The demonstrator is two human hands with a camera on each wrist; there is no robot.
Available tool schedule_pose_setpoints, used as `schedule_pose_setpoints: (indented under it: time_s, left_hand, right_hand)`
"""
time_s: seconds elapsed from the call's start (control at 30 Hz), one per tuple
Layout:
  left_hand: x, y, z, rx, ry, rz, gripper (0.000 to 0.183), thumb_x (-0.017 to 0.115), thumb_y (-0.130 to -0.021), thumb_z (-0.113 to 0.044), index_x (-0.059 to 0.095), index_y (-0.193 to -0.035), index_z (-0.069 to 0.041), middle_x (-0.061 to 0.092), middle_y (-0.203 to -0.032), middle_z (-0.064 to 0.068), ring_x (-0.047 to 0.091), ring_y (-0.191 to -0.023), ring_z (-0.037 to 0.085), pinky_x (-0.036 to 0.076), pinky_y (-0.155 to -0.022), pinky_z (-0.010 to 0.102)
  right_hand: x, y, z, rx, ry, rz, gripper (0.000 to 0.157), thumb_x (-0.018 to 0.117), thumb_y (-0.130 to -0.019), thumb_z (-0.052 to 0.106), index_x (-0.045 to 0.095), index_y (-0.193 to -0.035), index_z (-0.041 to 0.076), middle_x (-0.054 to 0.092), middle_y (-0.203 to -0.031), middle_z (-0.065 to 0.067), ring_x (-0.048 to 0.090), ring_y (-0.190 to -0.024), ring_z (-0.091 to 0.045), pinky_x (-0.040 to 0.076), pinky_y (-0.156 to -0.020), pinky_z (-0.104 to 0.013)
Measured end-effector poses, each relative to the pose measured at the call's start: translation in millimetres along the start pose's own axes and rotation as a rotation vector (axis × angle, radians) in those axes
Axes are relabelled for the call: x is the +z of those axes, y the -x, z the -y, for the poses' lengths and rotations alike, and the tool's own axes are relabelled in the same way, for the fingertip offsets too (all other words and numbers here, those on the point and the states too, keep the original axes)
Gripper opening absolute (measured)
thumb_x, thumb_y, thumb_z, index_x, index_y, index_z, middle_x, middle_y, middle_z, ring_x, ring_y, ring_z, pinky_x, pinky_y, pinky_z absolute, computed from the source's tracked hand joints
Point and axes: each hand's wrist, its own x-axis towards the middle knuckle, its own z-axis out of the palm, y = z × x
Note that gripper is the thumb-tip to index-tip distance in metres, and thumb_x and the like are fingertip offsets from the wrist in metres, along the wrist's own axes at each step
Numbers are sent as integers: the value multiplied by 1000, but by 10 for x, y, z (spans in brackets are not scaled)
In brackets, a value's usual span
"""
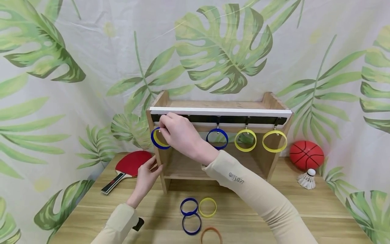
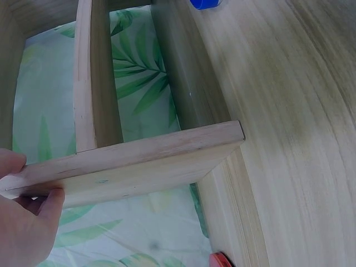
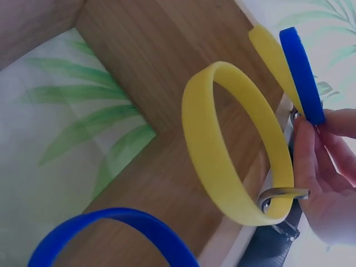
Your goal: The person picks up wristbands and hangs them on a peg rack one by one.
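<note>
A wooden rack [image 1: 213, 169] stands on the table, with a black strip of hooks [image 1: 231, 119] across its top front. At the leftmost hook my right hand [image 1: 182, 135] pinches a blue silicone wristband [image 3: 302, 75], beside a yellow wristband [image 3: 272, 58]. Another yellow wristband [image 3: 194, 128] hangs on the adjacent hook, hidden behind the hand in the head view. Farther right hang a blue wristband [image 1: 208, 142] and two yellow ones. With thumb and fingers on either face, my left hand [image 1: 147, 174] grips the front edge of the rack's left side panel [image 2: 150, 161].
On the table lie two blue wristbands [image 1: 183, 225], a yellow wristband [image 1: 216, 207] and an orange wristband [image 1: 211, 228]. A red table tennis paddle [image 1: 132, 164] lies left of the rack. To its right are a small red basketball [image 1: 306, 155] and a shuttlecock [image 1: 307, 180].
</note>
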Motion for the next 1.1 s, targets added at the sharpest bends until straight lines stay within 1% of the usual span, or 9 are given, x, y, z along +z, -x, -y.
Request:
schedule_pose_setpoints:
  time_s: [0.2,0.4,0.5,0.57,0.7,0.8,0.87,0.97,1.1]
  left_hand:
    - [14,-13,2,16,-13,-5,46,65,-92,2,57,-137,3,64,-129,27,61,-121,41,58,-92,38]
    - [27,-44,-2,11,-7,-1,46,65,-92,0,57,-137,2,64,-130,25,60,-121,38,58,-92,34]
    - [37,-50,-1,-2,4,8,47,65,-93,-1,56,-139,1,62,-133,25,60,-123,38,57,-93,35]
    - [42,-48,1,-7,8,8,47,65,-93,-1,56,-138,1,62,-133,25,60,-123,38,57,-93,37]
    - [44,-45,12,2,8,-5,46,66,-91,-1,58,-136,2,64,-130,25,61,-121,38,58,-92,36]
    - [37,-47,18,11,13,-19,45,68,-90,0,59,-135,2,65,-128,26,61,-120,38,59,-90,31]
    - [34,-46,17,14,17,-23,45,67,-90,0,59,-134,2,65,-128,26,61,-120,39,59,-89,27]
    - [29,-42,25,8,19,-20,45,67,-91,-1,59,-135,2,65,-128,26,61,-121,40,59,-88,24]
    - [20,-29,38,1,14,-11,46,68,-91,-3,58,-136,1,65,-129,24,60,-122,39,59,-88,22]
  right_hand:
    - [14,35,3,-21,58,-24,12,58,-98,10,67,-90,7,66,-87,-5,63,-77,-16,56,-67,-25]
    - [-42,81,3,-21,83,-33,9,60,-97,9,66,-92,6,66,-88,-4,62,-77,-16,56,-67,-26]
    - [-112,162,21,-26,71,-44,7,61,-96,10,67,-96,6,67,-92,-4,61,-79,-15,55,-68,-24]
    - [-162,257,39,-46,55,-61,8,62,-96,11,68,-98,5,68,-94,-4,61,-79,-14,55,-69,-23]
    - [-216,541,69,-87,19,-96,7,65,-94,10,69,-97,6,68,-95,-3,62,-81,-12,56,-69,-20]
    - [-163,818,52,-87,-13,-94,4,68,-91,8,70,-95,7,69,-93,-2,64,-80,-10,56,-69,-17]
    - [-66,1038,-2,-73,-31,-79,4,69,-89,7,69,-94,8,69,-90,-1,63,-77,-9,55,-66,-14]
    - [155,1420,-137,-12,-61,-25,6,72,-86,6,69,-91,8,67,-85,1,59,-72,-6,51,-62,-9]
    - [476,1945,-349,120,-79,68,7,74,-83,6,68,-85,9,63,-77,2,54,-66,-4,46,-56,-8]
